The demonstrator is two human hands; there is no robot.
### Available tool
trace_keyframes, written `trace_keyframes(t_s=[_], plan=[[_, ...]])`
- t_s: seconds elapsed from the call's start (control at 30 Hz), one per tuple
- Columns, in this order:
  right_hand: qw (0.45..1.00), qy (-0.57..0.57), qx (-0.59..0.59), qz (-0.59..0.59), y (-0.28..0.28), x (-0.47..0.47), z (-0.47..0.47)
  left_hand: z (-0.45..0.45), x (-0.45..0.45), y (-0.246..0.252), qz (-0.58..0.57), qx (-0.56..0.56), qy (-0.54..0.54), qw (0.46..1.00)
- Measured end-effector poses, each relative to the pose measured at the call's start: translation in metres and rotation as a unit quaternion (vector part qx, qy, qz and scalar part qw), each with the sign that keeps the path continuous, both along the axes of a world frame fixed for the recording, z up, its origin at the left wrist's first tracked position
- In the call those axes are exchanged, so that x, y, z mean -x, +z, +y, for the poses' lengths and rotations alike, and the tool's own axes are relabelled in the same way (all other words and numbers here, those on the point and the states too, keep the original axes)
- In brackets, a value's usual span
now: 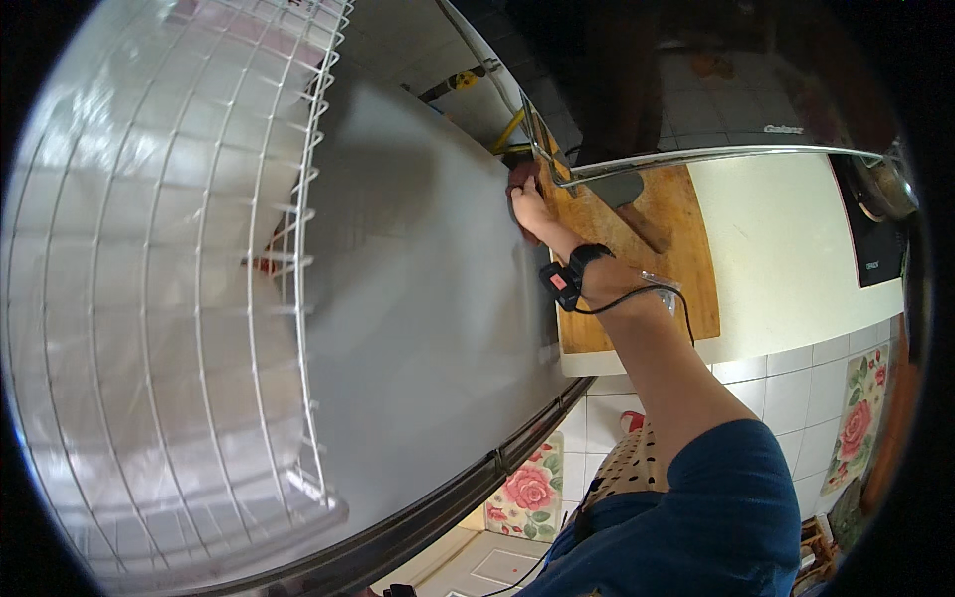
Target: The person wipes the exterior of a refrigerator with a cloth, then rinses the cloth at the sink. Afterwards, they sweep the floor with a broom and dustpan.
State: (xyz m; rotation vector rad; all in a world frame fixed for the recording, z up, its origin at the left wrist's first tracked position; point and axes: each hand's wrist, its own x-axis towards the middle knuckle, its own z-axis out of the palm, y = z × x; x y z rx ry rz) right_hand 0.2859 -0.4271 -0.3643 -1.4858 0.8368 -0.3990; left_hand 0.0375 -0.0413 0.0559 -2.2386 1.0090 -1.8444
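My right hand (531, 207) reaches far forward, its fingers closed on a dark reddish-brown cloth (524, 176). The cloth is pressed at the far lower part of a large smooth grey panel (418, 254), which looks like a refrigerator's side, beside a wooden cutting board (597, 328). On that wrist sits a black strapped device (571, 280) with a cable. A cleaver (645, 227) lies on the board, partly hidden under a glossy black appliance. My left hand is out of view; only a black device (399, 590) shows at the bottom edge.
A white wire basket (298, 276) holding plastic bags (149, 298) stands at the left. The black Galanz appliance (716, 97) overhangs the pale counter (761, 246). Clear plastic (664, 289) lies near my forearm. At right is a black cooktop (865, 239) with a pot (884, 183).
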Motion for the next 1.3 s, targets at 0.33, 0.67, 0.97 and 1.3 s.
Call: trace_keyframes(t_s=[0.33, 0.67, 0.97, 1.3], plan=[[0.992, 0.073, 0.067, 0.084, 0.007, 0.090, 0.088, 0.009, 0.001, -0.003, -0.005, 0.019, -0.067, 0.998], [0.986, 0.124, 0.071, 0.081, -0.023, 0.223, 0.221, 0.016, -0.007, -0.003, 0.006, 0.044, -0.139, 0.989], [0.966, 0.235, -0.010, 0.104, 0.020, 0.287, 0.261, 0.014, -0.007, 0.002, -0.014, 0.032, -0.168, 0.985], [0.887, 0.034, 0.295, -0.354, 0.263, 0.272, 0.262, 0.011, -0.008, -0.002, 0.004, 0.059, -0.215, 0.975]])
